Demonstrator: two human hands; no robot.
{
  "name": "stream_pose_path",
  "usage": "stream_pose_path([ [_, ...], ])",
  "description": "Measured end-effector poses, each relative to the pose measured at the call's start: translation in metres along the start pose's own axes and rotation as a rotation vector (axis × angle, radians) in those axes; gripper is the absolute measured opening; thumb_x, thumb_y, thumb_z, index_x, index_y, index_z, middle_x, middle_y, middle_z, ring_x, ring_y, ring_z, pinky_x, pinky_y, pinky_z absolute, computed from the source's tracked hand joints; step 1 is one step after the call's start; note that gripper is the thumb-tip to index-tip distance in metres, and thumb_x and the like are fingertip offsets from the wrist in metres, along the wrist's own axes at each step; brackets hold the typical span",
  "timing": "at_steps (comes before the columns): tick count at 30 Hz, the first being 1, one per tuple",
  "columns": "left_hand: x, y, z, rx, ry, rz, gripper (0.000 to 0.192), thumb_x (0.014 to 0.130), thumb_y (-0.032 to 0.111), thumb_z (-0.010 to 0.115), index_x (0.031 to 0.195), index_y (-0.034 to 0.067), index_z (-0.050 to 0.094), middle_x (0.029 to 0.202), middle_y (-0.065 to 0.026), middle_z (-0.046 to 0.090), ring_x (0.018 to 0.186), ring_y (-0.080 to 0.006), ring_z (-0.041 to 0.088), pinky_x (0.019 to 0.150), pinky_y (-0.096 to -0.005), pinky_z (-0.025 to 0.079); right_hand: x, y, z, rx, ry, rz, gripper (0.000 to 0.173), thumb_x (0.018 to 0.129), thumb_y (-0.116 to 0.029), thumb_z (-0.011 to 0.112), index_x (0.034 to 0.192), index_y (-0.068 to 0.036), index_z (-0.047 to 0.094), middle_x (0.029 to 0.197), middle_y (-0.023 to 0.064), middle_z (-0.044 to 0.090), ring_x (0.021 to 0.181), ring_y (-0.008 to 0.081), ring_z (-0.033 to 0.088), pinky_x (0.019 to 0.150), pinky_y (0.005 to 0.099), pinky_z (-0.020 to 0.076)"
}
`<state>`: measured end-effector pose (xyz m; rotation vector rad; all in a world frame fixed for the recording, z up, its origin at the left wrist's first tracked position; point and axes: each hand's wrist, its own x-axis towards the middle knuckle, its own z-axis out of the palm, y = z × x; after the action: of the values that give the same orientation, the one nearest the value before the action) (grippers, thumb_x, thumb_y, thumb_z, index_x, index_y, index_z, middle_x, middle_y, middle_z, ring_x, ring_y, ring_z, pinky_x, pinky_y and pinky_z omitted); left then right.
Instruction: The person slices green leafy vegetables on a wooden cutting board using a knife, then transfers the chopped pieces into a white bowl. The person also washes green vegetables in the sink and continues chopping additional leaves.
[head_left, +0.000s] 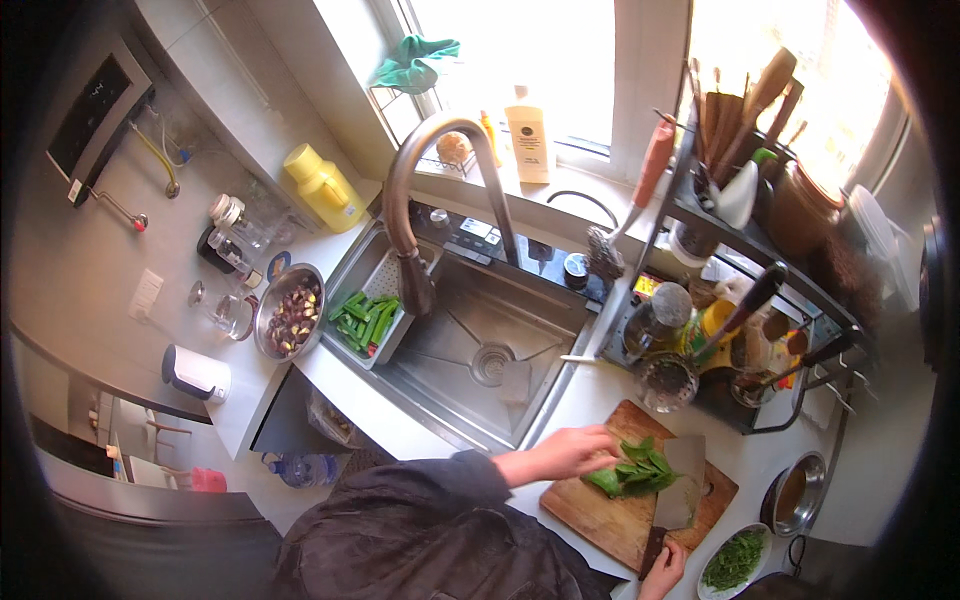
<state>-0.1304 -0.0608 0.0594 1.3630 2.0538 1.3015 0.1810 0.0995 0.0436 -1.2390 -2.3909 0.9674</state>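
A wooden cutting board (581, 504) lies on the counter to the right of the sink. On it is a small heap of green leaves (646, 474). My left hand (581, 454) reaches over the board with bent fingers at the left side of the leaves; whether they pinch any is hidden. At the board's near edge, my right hand (666, 570) grips the dark handle of a cleaver (682, 480). Its broad blade extends away from me across the board, right beside the leaves. A white dish (766, 534) of chopped greens (735, 561) sits right of my right hand.
A metal bowl (801, 495) stands beyond the dish. Behind the board, a black rack (810, 289) holds jars and utensils. The steel sink (450, 360) has a tall faucet (409, 187) and a tray (382, 352) of cut green vegetables (364, 319). A steel bowl (322, 300) holds dark pieces.
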Motion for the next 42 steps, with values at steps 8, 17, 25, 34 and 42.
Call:
stream_pose_path([
  [8, -0.137, -0.167, -0.233, 0.25, 0.902, -0.593, 0.019, 0.086, 0.022, 0.063, 0.087, 0.002, 0.062, 0.081, -0.0126, 0.063, 0.074, -0.0259, 0.062, 0.069, -0.0361, 0.05, -0.006, -0.007, 0.015, -0.238, 0.234, 0.176, 0.017, 0.083, -0.008, 0.066, 0.098, 0.0, 0.066, 0.095, 0.0158, 0.066, 0.087, 0.0284, 0.061, 0.076, 0.0378, 0.0499],
  [17, -0.206, -0.305, -0.363, 0.647, 0.768, -0.993, 0.017, 0.083, 0.015, 0.058, 0.097, 0.008, 0.063, 0.098, -0.014, 0.064, 0.095, -0.0321, 0.061, 0.081, -0.0426, 0.049, 0.022, 0.069, 0.017, -0.286, 0.167, 0.256, 0.018, 0.083, -0.009, 0.065, 0.098, 0.0, 0.061, 0.089, 0.0108, 0.06, 0.08, 0.0227, 0.052, 0.075, 0.0353, 0.0457],
  [25, -0.186, -0.377, -0.379, 0.848, 0.269, -0.817, 0.022, 0.087, 0.015, 0.048, 0.099, 0.013, 0.067, 0.103, -0.0123, 0.063, 0.1, -0.0315, 0.059, 0.084, -0.0416, 0.049, 0.022, 0.065, 0.023, -0.428, 0.238, 0.311, 0.02, 0.083, -0.013, 0.066, 0.096, 0.001, 0.062, 0.089, 0.013, 0.062, 0.081, 0.0254, 0.055, 0.076, 0.0365, 0.0466],
  [34, -0.191, -0.313, -0.361, 0.698, 0.718, -0.893, 0.014, 0.085, 0.015, 0.059, 0.094, 0.006, 0.053, 0.095, -0.0163, 0.063, 0.087, -0.0359, 0.063, 0.074, -0.0468, 0.05, 0.032, 0.071, 0.009, -0.574, 0.258, 0.287, 0.023, 0.083, -0.019, 0.066, 0.094, 0.002, 0.064, 0.09, 0.0156, 0.063, 0.082, 0.0284, 0.057, 0.077, 0.0378, 0.0477],
  [42, -0.253, -0.254, -0.303, 0.809, 0.637, -1.033, 0.026, 0.079, 0.011, 0.067, 0.096, -0.002, 0.052, 0.103, -0.0227, 0.058, 0.105, -0.0372, 0.055, 0.09, -0.0437, 0.045, 0.05, 0.098, 0.005, -0.652, 0.265, 0.24, 0.027, 0.084, -0.023, 0.067, 0.092, 0.002, 0.066, 0.091, 0.0179, 0.065, 0.083, 0.0311, 0.06, 0.078, 0.0389, 0.0486],
])
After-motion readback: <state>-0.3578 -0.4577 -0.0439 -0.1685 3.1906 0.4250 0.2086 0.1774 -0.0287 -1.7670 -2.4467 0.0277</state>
